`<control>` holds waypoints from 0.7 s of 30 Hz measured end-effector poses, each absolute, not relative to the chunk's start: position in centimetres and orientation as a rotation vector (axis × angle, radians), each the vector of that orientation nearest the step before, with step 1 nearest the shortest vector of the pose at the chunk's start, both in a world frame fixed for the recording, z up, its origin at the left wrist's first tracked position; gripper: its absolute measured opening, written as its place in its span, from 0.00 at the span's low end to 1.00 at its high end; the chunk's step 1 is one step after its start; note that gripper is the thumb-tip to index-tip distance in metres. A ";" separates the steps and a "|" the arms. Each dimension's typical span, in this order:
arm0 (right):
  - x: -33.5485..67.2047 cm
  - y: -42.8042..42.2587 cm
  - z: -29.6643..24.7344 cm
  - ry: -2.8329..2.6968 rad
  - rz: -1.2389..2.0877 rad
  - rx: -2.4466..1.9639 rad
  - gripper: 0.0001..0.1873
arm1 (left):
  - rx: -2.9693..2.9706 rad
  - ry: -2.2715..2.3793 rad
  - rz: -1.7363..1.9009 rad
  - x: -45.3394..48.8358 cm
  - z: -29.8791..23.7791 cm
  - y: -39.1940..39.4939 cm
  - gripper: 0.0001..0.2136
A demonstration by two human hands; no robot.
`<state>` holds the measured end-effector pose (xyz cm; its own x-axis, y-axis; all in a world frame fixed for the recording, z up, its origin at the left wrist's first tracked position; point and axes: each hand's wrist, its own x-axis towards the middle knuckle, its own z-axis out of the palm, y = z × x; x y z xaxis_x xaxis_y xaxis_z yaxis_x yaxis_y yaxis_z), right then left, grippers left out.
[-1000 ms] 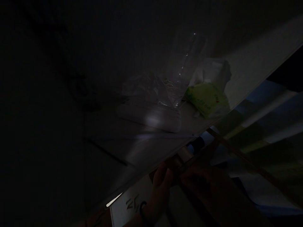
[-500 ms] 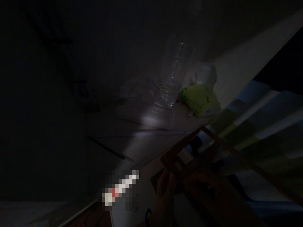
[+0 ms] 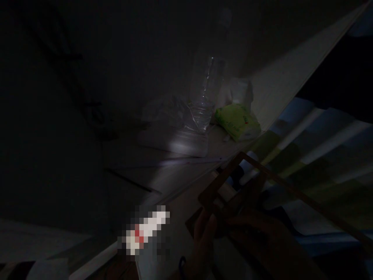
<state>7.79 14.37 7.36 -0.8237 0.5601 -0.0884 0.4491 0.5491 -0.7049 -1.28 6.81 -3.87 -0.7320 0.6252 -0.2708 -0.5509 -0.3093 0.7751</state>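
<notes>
The light is very dim. A thin brown frame [image 3: 223, 175], open in the middle, stands tilted at the lower right, one long side running off to the right. My left hand [image 3: 205, 231], with a dark band on the wrist, is closed around the frame's near corner, thumb and fingers pressed together. Close on its right, my right hand [image 3: 259, 229] is bent with its fingertips together against the same near side. Whatever is between those fingertips is lost in shadow. Below the left hand's fingers shows a dark brown edge piece [image 3: 192, 221].
Behind stand a clear plastic bottle [image 3: 205, 89], a green tissue pack [image 3: 237, 120] and a clear plastic box [image 3: 183, 146]. A thin dark stick [image 3: 131, 179] lies to the left. A pixelated bright patch [image 3: 148, 229] covers something at the table edge. Striped cloth [image 3: 305, 151] hangs right.
The view has shifted slightly, so the bottle and green pack sit further left. Both hands stay at the brown frame, nearly in the same pose.
</notes>
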 end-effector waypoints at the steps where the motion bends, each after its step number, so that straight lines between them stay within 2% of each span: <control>1: 7.8 14.4 7.3 -2.623 1.150 -0.880 0.10 | 0.123 1.184 2.077 -1.4 -3.8 6.8 0.16; 8: 7.9 14.0 7.7 -2.499 1.230 -1.055 0.14 | 0.190 1.171 2.034 -1.8 -3.5 6.8 0.18; 15: 10.1 14.0 9.2 -2.445 0.907 -1.031 0.13 | 0.265 1.122 1.998 -2.1 -3.7 6.6 0.16; 21: 10.0 13.7 10.2 -2.465 0.852 -0.979 0.14 | 0.229 1.051 2.004 -2.3 -3.3 6.6 0.19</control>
<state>9.99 13.75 10.19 -0.6980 0.7091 0.0999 0.4961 0.5794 -0.6466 -2.27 6.61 -3.27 -0.6305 0.7482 -0.2065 -0.5953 -0.2954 0.7473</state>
